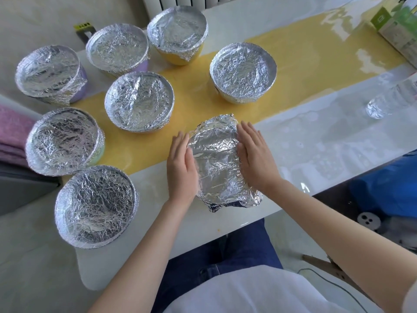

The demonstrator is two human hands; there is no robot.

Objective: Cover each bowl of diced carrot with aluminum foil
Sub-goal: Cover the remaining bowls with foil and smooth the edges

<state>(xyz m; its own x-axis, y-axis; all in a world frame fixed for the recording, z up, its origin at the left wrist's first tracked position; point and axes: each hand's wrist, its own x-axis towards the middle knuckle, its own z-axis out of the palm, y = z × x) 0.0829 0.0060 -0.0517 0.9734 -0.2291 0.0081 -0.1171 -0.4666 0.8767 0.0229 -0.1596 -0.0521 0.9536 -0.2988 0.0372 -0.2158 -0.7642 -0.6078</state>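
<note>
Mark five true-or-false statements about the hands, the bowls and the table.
1. The left hand and right hand press straight-fingered against the sides of the foil between them. True.
2. One bowl at the left is uncovered. False: all seven other bowls wear foil.
3. A clear bottle is on the table at the right. True.
4. The right hand grips a foil roll. False: its fingers are straight and hold nothing.
5. The runner is blue. False: the runner is yellow.
</note>
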